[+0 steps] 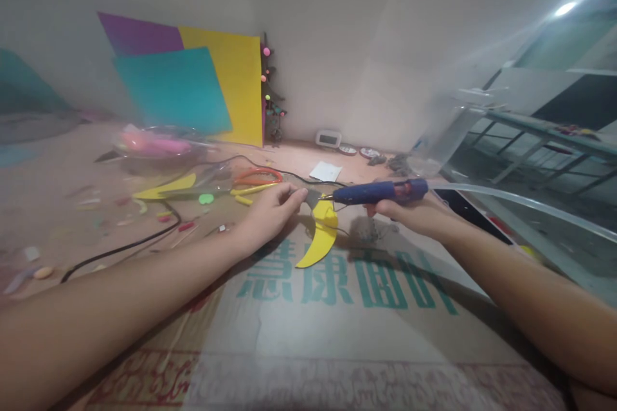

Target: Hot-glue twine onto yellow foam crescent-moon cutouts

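Observation:
My right hand (398,209) is closed around a blue hot glue gun (371,192), which lies nearly level and points left. A long clear glue stick (506,192) sticks out of its back end. The metal nozzle is at the top of a yellow crescent-shaped cutout (324,234), touching or just above it. From the left, my left hand (277,209) pinches a thin wire (332,227) that runs across the crescent. The crescent is above a cardboard sheet (357,334) with green printed characters.
Orange-handled scissors (258,176), yellow scraps (168,187) and a black cable (125,247) lie to the left. Behind are coloured sheets (173,90), a small white digital clock (328,139) and a white paper piece (326,171). A clear container (441,135) stands back right.

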`<state>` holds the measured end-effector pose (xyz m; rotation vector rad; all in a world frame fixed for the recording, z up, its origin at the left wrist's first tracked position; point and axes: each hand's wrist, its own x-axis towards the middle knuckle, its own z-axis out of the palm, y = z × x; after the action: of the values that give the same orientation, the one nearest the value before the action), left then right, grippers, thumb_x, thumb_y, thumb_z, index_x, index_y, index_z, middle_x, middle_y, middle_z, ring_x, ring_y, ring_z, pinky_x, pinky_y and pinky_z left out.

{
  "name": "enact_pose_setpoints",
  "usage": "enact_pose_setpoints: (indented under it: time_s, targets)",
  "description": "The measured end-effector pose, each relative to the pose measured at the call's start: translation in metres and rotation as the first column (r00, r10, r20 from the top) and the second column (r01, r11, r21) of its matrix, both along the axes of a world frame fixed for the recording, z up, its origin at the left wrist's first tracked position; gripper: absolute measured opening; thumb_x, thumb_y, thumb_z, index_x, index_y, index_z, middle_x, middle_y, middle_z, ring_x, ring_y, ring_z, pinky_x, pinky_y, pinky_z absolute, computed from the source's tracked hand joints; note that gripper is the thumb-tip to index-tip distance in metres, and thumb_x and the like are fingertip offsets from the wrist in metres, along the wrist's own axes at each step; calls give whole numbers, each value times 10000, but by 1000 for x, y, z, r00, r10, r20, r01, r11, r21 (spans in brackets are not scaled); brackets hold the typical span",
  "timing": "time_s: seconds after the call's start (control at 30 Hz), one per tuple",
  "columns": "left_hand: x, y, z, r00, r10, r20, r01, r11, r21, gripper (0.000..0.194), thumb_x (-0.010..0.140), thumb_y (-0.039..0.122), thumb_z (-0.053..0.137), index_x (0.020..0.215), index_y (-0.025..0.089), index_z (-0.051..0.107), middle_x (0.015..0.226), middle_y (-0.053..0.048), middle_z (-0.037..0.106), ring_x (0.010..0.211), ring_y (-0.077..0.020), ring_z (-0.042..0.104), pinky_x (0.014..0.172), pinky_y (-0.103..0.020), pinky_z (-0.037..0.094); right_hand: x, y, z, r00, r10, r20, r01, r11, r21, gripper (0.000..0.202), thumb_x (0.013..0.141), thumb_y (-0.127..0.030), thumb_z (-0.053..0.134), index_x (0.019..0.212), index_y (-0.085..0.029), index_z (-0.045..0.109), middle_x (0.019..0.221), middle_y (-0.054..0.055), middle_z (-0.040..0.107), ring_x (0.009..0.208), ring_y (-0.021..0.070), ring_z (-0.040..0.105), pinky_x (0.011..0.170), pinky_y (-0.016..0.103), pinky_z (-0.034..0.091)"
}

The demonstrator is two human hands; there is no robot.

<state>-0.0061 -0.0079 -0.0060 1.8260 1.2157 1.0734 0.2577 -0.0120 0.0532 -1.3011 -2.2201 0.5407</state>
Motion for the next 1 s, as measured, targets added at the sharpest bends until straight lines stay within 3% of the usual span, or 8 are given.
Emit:
enact_pose_setpoints:
  time_s: [0.23, 0.57, 0.8, 1.0]
  targets:
    - [0, 1, -3, 1000, 4, 17, -4, 1000, -2, 343, 890, 487, 459, 735, 185, 509, 576, 40, 487, 506, -109, 428, 474, -224, 308, -14, -6, 3, 999, 43, -26, -43, 999, -14, 292, 709, -506, 654, 671, -227, 576, 563, -16, 525, 531, 154, 502, 478, 268, 375]
    - [0, 3, -4, 1000, 8, 8, -8, 1000, 4, 353, 890, 495, 453, 724, 189, 510, 580, 39, 482, 524, -115, 438, 483, -222, 326, -10, -3, -10, 993, -87, 75, 86, 996, 10, 336, 682, -564, 684, 672, -234, 619, 579, 6, 584, 553, 192, 566, 483, 295, 428]
    - [1, 1, -2, 1000, 3, 16, -3, 1000, -14, 334, 889, 477, 465, 734, 187, 523, 580, 42, 485, 531, -116, 449, 504, -222, 347, -12, 1, -17, 995, -98, 4, 98, 995, 20, 316, 669, -557, 693, 690, -248, 636, 627, 14, 642, 622, 218, 614, 526, 311, 470]
    - [1, 1, -2, 1000, -14, 15, 15, 1000, -21, 337, 893, 486, 459, 745, 189, 520, 578, 51, 468, 513, -108, 440, 499, -225, 338, -11, 0, -18, 992, -99, 75, 101, 995, -14, 332, 684, -583, 671, 729, -254, 655, 674, 26, 670, 651, 235, 631, 551, 326, 484]
